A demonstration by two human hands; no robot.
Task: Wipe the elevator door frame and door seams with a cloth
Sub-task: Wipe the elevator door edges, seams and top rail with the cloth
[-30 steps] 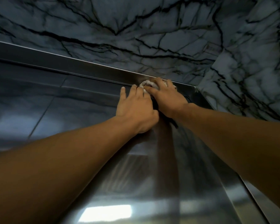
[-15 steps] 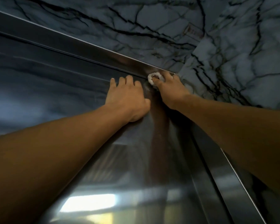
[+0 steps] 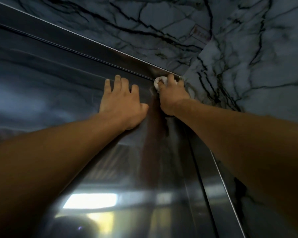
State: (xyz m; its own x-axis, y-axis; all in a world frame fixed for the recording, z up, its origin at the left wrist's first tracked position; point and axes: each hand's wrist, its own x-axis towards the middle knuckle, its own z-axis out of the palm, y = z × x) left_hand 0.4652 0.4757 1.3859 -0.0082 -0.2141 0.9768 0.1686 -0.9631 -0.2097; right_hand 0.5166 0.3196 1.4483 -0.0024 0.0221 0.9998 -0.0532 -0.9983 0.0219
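Observation:
I look up at a shiny steel elevator door (image 3: 79,103) and its dark metal frame (image 3: 86,43) running diagonally above it. My right hand (image 3: 172,95) grips a small bunched white cloth (image 3: 157,84) and presses it into the top right corner, where the top frame meets the right frame post (image 3: 212,179). Most of the cloth is hidden under my fingers. My left hand (image 3: 120,102) lies flat on the door just left of the right hand, fingers straight and spread, tips near the top seam.
Dark-veined grey marble wall (image 3: 162,23) surrounds the frame above and to the right (image 3: 265,74). A small label (image 3: 200,34) is stuck on the marble. The door reflects a bright light patch (image 3: 91,200) low down.
My right hand with the cloth has slid rightward along the top frame into the corner. My left hand stays flat on the door, following slightly. The view has tilted.

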